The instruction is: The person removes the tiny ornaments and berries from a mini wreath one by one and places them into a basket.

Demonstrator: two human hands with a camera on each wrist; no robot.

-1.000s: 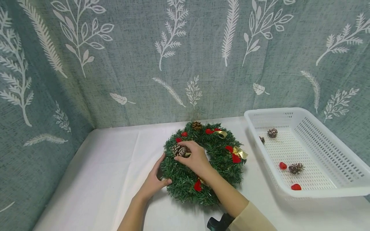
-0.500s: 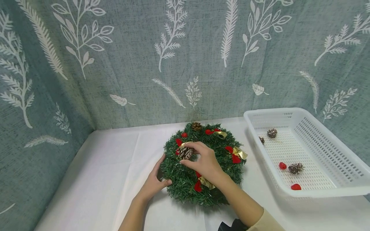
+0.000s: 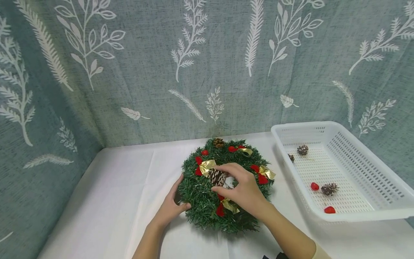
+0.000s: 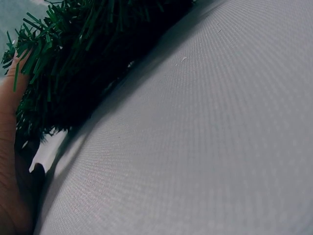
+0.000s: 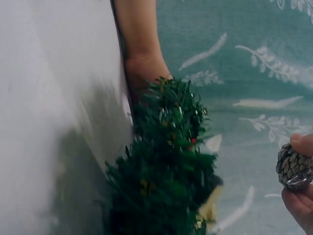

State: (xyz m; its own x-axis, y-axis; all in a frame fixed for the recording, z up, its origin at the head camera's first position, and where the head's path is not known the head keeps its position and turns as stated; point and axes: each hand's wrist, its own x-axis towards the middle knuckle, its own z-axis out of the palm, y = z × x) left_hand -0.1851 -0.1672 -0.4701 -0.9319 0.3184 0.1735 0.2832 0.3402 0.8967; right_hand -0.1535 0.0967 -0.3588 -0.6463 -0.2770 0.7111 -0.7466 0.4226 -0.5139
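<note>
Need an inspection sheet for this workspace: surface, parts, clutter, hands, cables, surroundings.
Surface: white cloth, fold lines visible.
Job's things: green wreath with red-and-gold bows, lying on the cloth; frosted pinecone held off it.
Stock: white perforated basket at right, holding three loose pinecones and two small red pieces.
Clutter: black object at the lower frame edge, mostly cut off, unidentifiable.
Left hand: rests against the wreath's left edge.
Right hand: pinches the frosted pinecone between thumb and fingers.
Cables: nothing seen.
Surroundings: grey-green curtain, white leaf print, behind and at left.
</note>
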